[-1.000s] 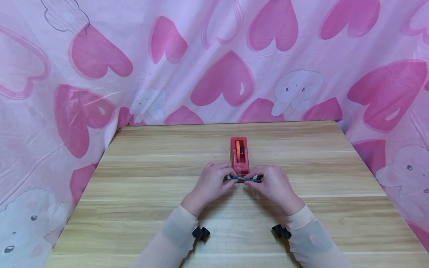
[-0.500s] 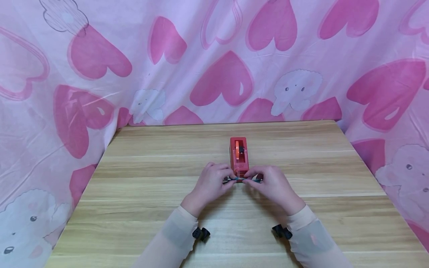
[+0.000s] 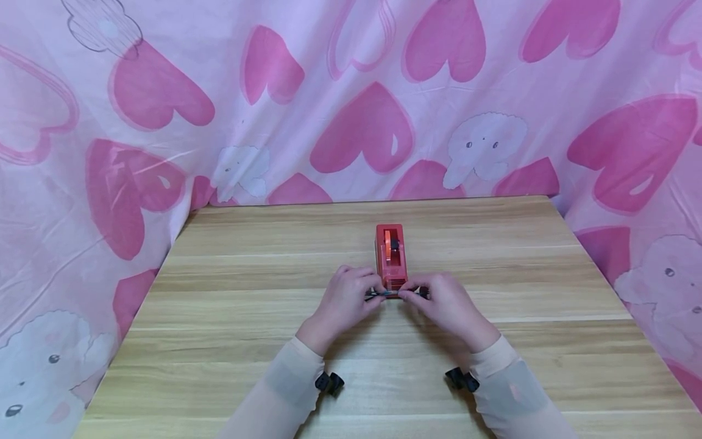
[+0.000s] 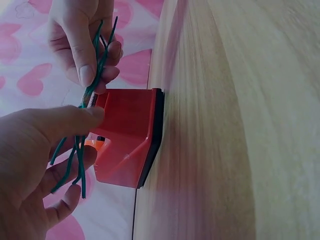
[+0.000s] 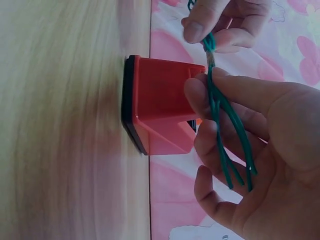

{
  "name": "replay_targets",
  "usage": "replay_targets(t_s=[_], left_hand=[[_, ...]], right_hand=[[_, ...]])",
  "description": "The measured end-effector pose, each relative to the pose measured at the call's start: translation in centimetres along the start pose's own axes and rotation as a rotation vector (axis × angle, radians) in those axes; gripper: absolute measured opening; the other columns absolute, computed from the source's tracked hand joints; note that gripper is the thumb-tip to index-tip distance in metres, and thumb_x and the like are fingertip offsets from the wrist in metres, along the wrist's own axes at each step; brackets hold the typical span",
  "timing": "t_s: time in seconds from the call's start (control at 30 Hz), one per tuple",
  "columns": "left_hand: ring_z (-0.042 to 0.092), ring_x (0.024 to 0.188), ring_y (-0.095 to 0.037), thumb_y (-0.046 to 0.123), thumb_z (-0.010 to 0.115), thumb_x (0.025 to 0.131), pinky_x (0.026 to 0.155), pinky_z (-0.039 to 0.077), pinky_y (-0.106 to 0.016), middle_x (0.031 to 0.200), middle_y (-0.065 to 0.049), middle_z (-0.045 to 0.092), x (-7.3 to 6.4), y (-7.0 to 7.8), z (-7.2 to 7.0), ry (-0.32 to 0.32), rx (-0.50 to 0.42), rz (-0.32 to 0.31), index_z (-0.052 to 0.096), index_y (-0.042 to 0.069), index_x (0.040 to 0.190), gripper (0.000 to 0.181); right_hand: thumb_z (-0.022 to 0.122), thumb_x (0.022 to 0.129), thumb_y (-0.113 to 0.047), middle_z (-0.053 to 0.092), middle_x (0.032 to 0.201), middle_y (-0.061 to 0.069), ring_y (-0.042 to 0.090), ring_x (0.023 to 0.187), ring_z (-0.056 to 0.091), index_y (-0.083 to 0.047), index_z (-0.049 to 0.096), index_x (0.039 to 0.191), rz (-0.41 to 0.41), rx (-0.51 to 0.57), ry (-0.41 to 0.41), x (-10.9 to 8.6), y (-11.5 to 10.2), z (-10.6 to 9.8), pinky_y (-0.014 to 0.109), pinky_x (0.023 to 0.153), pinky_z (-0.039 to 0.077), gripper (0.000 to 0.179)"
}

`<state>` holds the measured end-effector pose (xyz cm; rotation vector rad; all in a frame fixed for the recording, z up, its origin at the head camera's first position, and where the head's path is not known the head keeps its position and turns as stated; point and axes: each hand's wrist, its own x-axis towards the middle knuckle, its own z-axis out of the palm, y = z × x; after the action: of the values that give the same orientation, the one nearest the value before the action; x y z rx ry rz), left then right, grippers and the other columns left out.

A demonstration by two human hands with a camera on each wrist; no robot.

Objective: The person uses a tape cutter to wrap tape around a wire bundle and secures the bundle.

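A bundle of thin green wires (image 5: pixel 235 117) stretches between my two hands just in front of the red tape dispenser (image 3: pixel 391 268). My left hand (image 3: pixel 347 299) pinches one side of the bundle between thumb and fingers, and loose ends fan out past its fingers in the left wrist view. On the other side, my right hand (image 3: pixel 445 302) pinches the wires, their free ends trailing over its palm. A brownish band (image 5: pixel 210 58) wraps the bundle in the short gap between the hands. Both sets of fingertips are close to the dispenser's near end.
An orange tape roll (image 3: pixel 387 245) sits inside the dispenser. Beneath everything is a wood-grain table (image 3: pixel 263 274). A pink curtain (image 3: pixel 351 55) with hearts hangs around its back and sides. Black wrist cameras (image 3: pixel 329 383) are strapped near both sleeves.
Both hands stay almost in place over the dispenser's near end. The right fingers shift slightly, and the wires between and beside the hands have changed their lie a little.
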<state>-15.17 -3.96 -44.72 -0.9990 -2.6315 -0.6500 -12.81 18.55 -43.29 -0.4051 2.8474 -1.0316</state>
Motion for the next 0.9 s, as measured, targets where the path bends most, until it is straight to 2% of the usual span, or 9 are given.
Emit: replay_targets(t_s=[0.23,0.47,0.7,0.9], left_hand=[[0.065,0.079,-0.006,0.033,0.081,0.090,0.086,0.049,-0.034,0.090,0.012,0.070,0.16,0.22,0.33,0.021,-0.031,0.028,0.075,0.023,0.088,0.012],[0.066,0.086,-0.005,0.036,0.081,0.090,0.090,0.049,-0.036,0.093,0.013,0.072,-0.18,0.23,-0.02,0.003,-0.024,-0.027,0.078,0.024,0.091,0.012],[0.067,0.089,-0.005,0.035,0.080,0.091,0.091,0.049,-0.036,0.096,0.012,0.072,-0.11,0.14,0.23,0.017,-0.020,-0.007,0.078,0.024,0.093,0.011],[0.068,0.091,-0.007,0.030,0.080,0.091,0.086,0.048,-0.034,0.097,0.012,0.073,-0.16,0.02,0.26,0.021,-0.006,-0.010,0.077,0.024,0.095,0.008]], right_hand=[[0.076,0.095,-0.026,0.076,0.097,-0.007,0.012,0.077,0.058,-0.025,0.080,0.098,0.007,0.005,0.038,-0.25,0.39,-0.29,0.028,0.068,0.047,0.005],[0.076,0.095,-0.028,0.077,0.099,-0.008,0.013,0.083,0.060,-0.024,0.080,0.098,-0.004,0.023,0.027,0.21,0.01,-0.15,0.030,0.074,0.049,0.006],[0.078,0.094,-0.025,0.078,0.102,-0.007,0.014,0.088,0.062,-0.023,0.080,0.098,0.025,0.053,0.039,0.24,0.25,-0.30,0.033,0.079,0.049,0.005],[0.079,0.093,-0.025,0.078,0.106,-0.005,0.016,0.094,0.062,-0.024,0.079,0.098,0.038,0.062,0.031,0.28,0.28,-0.17,0.035,0.082,0.048,0.006]])
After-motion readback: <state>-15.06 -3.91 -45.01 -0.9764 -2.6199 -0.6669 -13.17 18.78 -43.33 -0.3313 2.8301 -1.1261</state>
